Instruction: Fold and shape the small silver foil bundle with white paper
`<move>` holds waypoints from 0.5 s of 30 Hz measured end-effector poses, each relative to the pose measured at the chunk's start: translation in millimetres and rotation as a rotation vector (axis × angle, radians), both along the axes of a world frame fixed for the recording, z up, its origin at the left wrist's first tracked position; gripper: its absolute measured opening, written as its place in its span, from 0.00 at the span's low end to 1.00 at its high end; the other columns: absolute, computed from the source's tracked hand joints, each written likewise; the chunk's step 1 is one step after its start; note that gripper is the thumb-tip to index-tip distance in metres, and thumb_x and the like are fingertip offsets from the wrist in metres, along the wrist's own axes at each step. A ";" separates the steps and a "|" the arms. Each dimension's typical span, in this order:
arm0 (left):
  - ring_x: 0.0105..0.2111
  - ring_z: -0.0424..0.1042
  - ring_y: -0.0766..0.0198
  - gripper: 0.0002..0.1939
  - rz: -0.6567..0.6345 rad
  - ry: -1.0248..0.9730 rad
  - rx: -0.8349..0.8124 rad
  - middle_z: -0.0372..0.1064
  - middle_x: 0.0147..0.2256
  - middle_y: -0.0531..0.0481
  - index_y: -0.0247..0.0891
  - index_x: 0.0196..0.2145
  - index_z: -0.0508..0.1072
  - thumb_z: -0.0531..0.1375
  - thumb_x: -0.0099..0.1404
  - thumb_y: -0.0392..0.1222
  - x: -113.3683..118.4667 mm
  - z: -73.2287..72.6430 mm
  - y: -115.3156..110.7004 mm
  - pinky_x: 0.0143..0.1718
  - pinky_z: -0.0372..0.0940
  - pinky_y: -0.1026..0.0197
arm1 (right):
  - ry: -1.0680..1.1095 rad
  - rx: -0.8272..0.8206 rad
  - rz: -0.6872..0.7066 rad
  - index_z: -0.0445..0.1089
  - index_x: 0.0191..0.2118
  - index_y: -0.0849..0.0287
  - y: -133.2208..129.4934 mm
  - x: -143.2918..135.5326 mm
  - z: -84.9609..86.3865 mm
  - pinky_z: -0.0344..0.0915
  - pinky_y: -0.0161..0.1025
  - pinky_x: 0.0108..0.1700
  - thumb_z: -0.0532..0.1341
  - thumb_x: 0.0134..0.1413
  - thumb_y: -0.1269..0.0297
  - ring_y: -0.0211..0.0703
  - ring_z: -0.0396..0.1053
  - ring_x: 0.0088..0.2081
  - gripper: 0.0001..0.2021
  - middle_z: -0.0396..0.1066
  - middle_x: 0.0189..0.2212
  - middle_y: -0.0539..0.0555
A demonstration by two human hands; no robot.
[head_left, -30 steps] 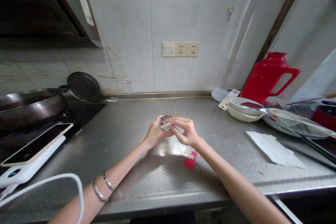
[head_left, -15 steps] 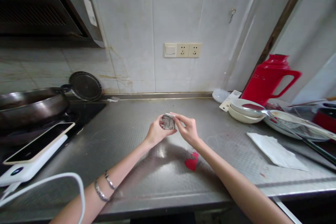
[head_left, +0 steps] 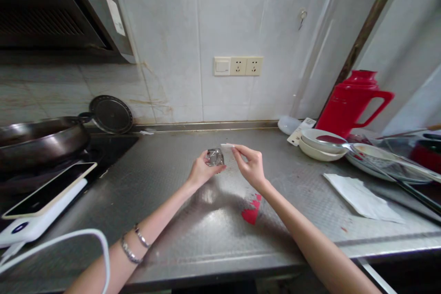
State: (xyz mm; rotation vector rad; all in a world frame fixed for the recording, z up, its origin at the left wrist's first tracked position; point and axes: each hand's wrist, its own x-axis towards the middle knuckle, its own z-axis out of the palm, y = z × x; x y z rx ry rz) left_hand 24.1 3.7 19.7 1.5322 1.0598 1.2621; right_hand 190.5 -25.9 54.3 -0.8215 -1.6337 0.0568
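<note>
1. Right hand point(head_left: 252, 165) is drawing away from the left hand point(head_left: 200, 172) since half a second ago; a thin, small whitish piece point(head_left: 227, 146) is going with it.
2. Left fingers are curling around a small, shiny, silvery object point(head_left: 215, 157), holding it. It's sitting beyond and left of the landmark: a flat, bright-red, jagged-edged scrap point(head_left: 251, 211). Object's material: can't tell.
3. Right thumb and fingertips are pinching the whitish piece narrowly, also beyond and slightly left of the scrap.
4. Scrap is lying on a textured grey metal counter point(head_left: 155, 183).
5. Two silvery metal bracelets point(head_left: 129, 252) are circling the left forearm, left of the scrap.
6. Black-screened phone with a pale edge point(head_left: 51, 189) is resting on a rounded white power bank point(head_left: 44, 218), far left of the scrap.
7. Folded white paper sheet point(head_left: 360, 197) is lying right of the scrap; stacked white bowls point(head_left: 320, 151) and a red thermos jug point(head_left: 349, 105) are standing beyond it, also right.
</note>
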 end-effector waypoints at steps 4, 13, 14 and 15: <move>0.33 0.74 0.59 0.31 -0.004 0.089 0.052 0.75 0.33 0.48 0.36 0.43 0.71 0.73 0.40 0.44 3.6 -5.5 -4.3 0.35 0.68 0.60 | -0.061 0.049 -0.030 0.75 0.35 0.56 3.8 -2.3 -0.8 0.70 0.40 0.40 0.56 0.59 0.64 0.43 0.72 0.36 0.10 0.73 0.33 0.56; 0.32 0.73 0.61 0.32 -0.002 0.115 0.092 0.74 0.33 0.49 0.36 0.45 0.71 0.72 0.40 0.41 4.1 -3.5 -5.2 0.33 0.67 0.63 | -0.263 0.085 0.106 0.74 0.38 0.56 3.6 -4.0 -9.1 0.67 0.38 0.38 0.54 0.60 0.69 0.42 0.68 0.37 0.10 0.69 0.34 0.56; 0.32 0.73 0.62 0.31 0.002 0.117 0.094 0.74 0.32 0.49 0.35 0.44 0.71 0.72 0.40 0.41 3.7 -3.6 -4.4 0.33 0.67 0.63 | -0.275 0.096 0.110 0.74 0.39 0.56 3.2 -3.6 -8.8 0.67 0.38 0.38 0.55 0.60 0.70 0.42 0.68 0.37 0.10 0.69 0.35 0.56; 0.31 0.72 0.62 0.31 0.003 0.121 0.096 0.74 0.32 0.50 0.35 0.44 0.71 0.72 0.40 0.41 3.3 -3.7 -3.7 0.32 0.66 0.64 | -0.288 0.107 0.114 0.73 0.39 0.57 2.6 -3.3 -8.4 0.67 0.39 0.38 0.55 0.59 0.71 0.42 0.68 0.37 0.10 0.69 0.35 0.56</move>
